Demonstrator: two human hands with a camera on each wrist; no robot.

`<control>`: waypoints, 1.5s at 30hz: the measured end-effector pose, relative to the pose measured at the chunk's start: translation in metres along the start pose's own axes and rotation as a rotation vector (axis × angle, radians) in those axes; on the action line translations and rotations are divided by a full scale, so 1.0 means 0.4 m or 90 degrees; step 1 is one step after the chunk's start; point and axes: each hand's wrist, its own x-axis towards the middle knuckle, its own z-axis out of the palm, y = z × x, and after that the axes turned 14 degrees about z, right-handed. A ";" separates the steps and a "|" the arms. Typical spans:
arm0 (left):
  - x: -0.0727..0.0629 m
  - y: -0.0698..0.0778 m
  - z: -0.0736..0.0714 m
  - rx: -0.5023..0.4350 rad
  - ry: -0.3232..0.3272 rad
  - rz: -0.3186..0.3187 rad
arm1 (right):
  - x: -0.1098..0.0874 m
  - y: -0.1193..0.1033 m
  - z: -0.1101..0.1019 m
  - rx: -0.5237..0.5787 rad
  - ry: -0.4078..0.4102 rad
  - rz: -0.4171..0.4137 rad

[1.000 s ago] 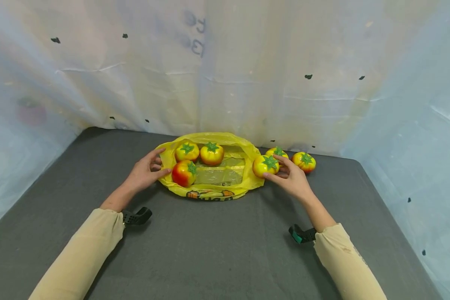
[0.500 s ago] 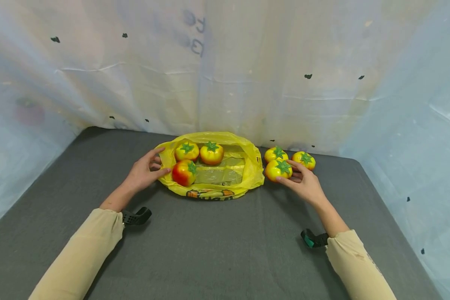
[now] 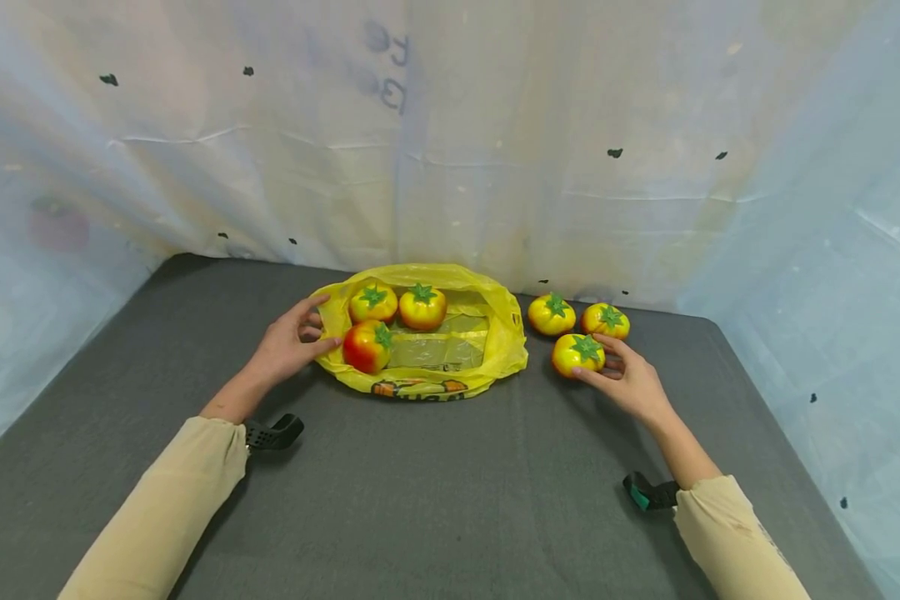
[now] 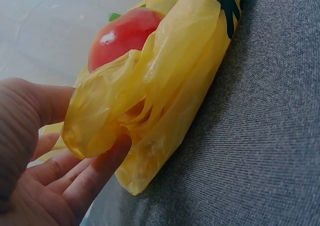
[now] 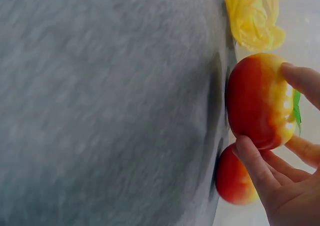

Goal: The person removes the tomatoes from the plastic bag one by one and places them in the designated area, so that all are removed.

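Observation:
My left hand [image 3: 287, 343] pinches the left side of a yellow plastic bag [image 3: 508, 354], whose mouth is spread wide. Inside the bag, toward its left, lie a red-yellow tomato [image 3: 365, 347] and two yellower tomatoes [image 3: 372, 302] [image 3: 422, 307] behind it. To the right of the bag, my right hand [image 3: 633, 385] grips a yellow and red tomato [image 3: 576, 356] with a green leafy top. In the right wrist view, thumb and fingers lie around this tomato [image 5: 257, 103], low over the table. Two more tomatoes [image 3: 551, 314] [image 3: 605, 321] sit just behind it.
A dark grey cloth covers the table [image 3: 420, 492]. Pale plastic sheeting [image 3: 495, 167] walls in the back and both sides, close behind the bag and tomatoes. A black band [image 3: 273, 432] is on my left wrist, another [image 3: 651, 492] on my right.
My right hand has carried its tomato from the bag's right edge rightward and nearer to me, away from the bag. The left hand and the bag have stayed in place.

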 end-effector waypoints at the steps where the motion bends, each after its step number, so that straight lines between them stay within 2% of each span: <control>1: 0.000 -0.001 0.000 -0.001 0.001 -0.001 | -0.001 0.005 -0.002 -0.001 0.000 0.001; 11: 0.003 -0.002 0.003 -0.007 0.007 -0.008 | -0.016 0.057 -0.022 -0.014 0.009 0.029; 25: 0.008 -0.001 -0.002 -0.005 0.002 -0.009 | -0.026 0.099 -0.053 -0.024 0.022 0.068; 45: 0.005 -0.003 0.003 0.009 0.012 -0.003 | 0.010 0.144 -0.114 -0.027 0.019 0.127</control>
